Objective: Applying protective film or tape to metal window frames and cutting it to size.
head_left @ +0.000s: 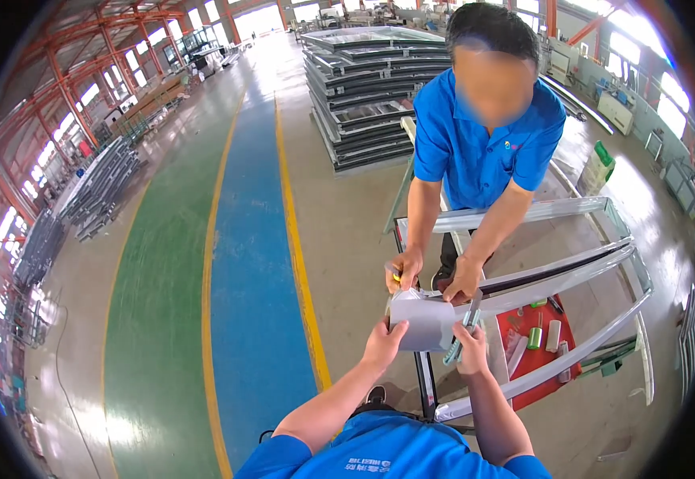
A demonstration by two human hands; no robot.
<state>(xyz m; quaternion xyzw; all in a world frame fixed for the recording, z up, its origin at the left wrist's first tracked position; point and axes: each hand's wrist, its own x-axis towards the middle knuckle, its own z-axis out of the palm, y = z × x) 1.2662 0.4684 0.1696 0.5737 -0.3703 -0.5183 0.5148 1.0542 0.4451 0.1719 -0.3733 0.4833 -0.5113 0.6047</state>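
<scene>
A small, smooth grey sheet (422, 326) is stretched between me and a co-worker, just over the corner of a metal frame. My left hand (384, 343) pinches its left edge, thumb on top. At its right edge, my right hand (473, 350) is closed around a slim teal-and-grey tool (453, 345) that slants upward; its exact kind is unclear. Across from me, the co-worker's hand (463, 279) touches the sheet's far side. The co-worker's other hand (403, 270) holds a small yellow-and-dark item (397, 277) beside clear, crumpled film.
The silver frame (555, 299) with curved bars spans the right. Under it, a red surface (565, 335) carries a green roll (534, 338) and pale cylinders. Behind, stacked framed panels (363, 96) stand near the co-worker (487, 136). Blue and green floor lanes (252, 319) run along the left.
</scene>
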